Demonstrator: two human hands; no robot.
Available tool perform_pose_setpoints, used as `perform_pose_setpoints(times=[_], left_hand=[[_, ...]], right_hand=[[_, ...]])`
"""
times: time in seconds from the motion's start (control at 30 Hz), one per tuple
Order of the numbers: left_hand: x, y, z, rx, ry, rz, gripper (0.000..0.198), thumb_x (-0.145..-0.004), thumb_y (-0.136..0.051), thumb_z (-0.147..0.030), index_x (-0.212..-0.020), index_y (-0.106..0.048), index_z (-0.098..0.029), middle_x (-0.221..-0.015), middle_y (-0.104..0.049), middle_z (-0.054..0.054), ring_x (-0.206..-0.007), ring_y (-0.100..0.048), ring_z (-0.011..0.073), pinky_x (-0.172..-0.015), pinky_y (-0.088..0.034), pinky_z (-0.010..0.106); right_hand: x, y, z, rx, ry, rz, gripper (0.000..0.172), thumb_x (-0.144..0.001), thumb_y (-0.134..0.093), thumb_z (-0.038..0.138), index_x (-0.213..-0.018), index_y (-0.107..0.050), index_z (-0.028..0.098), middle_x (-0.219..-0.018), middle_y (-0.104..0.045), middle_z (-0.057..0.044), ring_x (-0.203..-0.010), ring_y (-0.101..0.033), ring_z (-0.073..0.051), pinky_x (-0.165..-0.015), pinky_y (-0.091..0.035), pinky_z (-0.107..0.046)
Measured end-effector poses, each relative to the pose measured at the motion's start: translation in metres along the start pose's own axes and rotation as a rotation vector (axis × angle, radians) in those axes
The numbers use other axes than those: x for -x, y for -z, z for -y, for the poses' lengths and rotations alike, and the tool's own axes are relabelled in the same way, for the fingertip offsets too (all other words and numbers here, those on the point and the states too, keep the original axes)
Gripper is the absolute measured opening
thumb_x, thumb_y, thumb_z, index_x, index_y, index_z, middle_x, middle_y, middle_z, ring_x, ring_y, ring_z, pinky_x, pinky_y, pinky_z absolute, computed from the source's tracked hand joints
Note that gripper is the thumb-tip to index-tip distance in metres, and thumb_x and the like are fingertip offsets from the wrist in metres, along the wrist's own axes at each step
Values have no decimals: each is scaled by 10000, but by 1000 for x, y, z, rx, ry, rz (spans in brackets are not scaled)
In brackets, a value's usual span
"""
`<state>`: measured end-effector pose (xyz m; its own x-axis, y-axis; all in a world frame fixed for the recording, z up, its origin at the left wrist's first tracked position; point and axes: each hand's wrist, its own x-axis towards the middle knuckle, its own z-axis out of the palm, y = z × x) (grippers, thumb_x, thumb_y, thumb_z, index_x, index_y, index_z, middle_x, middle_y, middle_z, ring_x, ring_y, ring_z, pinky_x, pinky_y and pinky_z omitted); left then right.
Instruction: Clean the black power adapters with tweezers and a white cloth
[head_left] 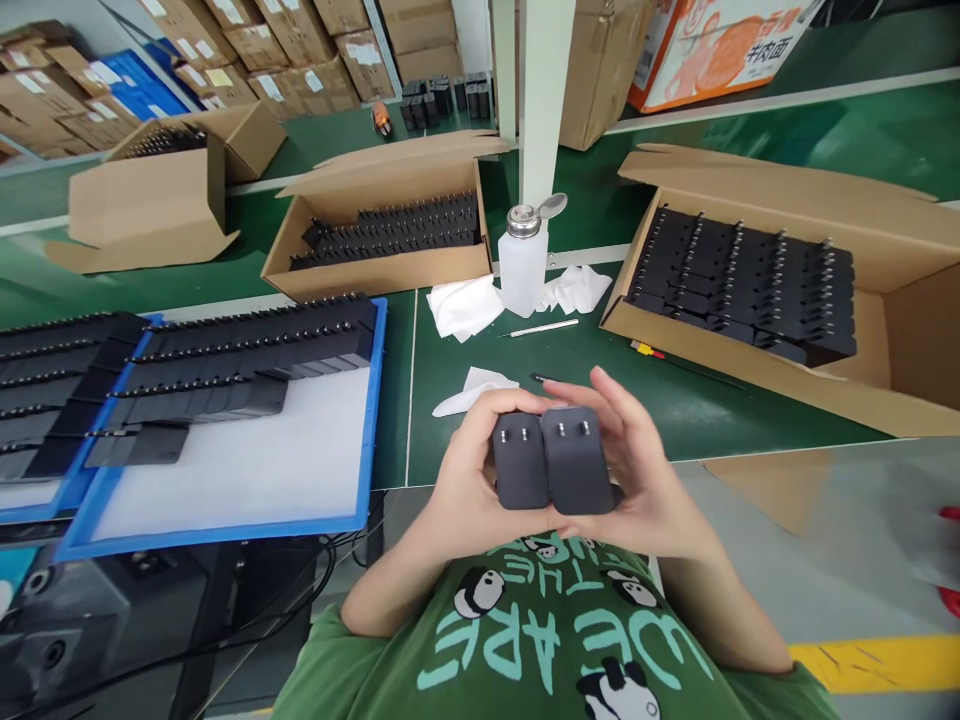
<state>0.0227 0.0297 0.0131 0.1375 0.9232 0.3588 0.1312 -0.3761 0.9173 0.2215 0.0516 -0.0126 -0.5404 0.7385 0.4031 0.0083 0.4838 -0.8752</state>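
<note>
Two black power adapters with metal plug pins are held side by side in front of my chest, pins facing up toward me. My left hand (474,475) is closed around the left power adapter (520,470). Around the right power adapter (576,465) my right hand (645,475) is closed, with some fingertips raised behind it. Part of another dark piece shows at the lower right of that adapter, its kind unclear. Just beyond the hands are a white wipe (474,390) and a small black item (538,378) on the green table (439,450).
At left, a blue-rimmed tray (322,440) holds rows of adapters. Open cartons with adapters stand at the back (375,275) and right (750,375). A pump bottle (523,265), crumpled wipes (466,305) and a thin white stick (544,328) lie between them. A post (544,100) rises behind.
</note>
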Motion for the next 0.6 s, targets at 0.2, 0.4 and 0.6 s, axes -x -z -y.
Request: perform_pose_setpoints(times=[0.2,0.4,0.6], left_hand=[[0,-3,-2,-10,-155,84,731,-704,-877,-526,-1263,-470,-287,-1174,-637,91,-1116,-666,280,-898,-589,426],[0,-3,5,-309,-363,27,908,-628,-819,-733,-1291,-412,-266,-1277,-625,164,-1231,-593,354,-1059,-460,576],[5,13,-11,-62,-17,285,641,-880,-670,-417,-1441,-399,-263,-1393,-509,158,-1350,-494,327,-1088,-490,523]], right_hand=[[0,-12,-5,-6,81,79,883,-971,-633,341,-1624,-39,327,-1669,-281,-135,-1520,-368,-262,-1172,-474,-463],[8,-15,-13,-82,79,74,890,-943,-657,329,-1616,-75,304,-1549,-443,-158,-1401,-520,-266,-1056,-569,-440],[9,-16,-7,-18,58,39,876,-934,-630,234,-1618,-83,273,-1535,-431,-189,-1329,-575,-275,-991,-599,-443]])
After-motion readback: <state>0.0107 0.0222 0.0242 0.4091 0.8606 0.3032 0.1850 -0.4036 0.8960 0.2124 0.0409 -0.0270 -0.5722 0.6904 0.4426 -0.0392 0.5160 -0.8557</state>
